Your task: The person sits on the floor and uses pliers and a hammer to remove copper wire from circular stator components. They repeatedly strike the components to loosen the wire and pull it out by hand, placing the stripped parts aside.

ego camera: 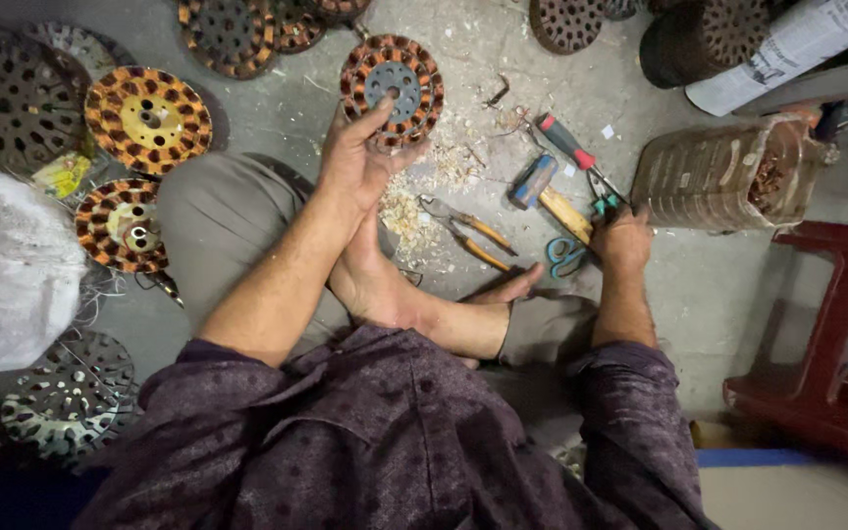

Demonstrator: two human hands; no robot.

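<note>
The left hand (355, 157) grips the lower rim of a round copper-wound stator (392, 88), which lies on the floor just beyond its fingertips. The right hand (622, 238) is closed around small teal-handled cutters (603, 201); pliers (465, 231) and a hammer (547, 194) lie to its left, a clear plastic jar (723, 177) beside it.

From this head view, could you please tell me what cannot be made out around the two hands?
- Right hand: its fingertips hide whatever it touches among the tools; its grip cannot be judged.
- Wound stator disc: its lower edge is covered by the left hand.
- Clear plastic jar: its cloudy wall blurs the reddish contents.
- Dark discs: cut off by the top edge.
</note>
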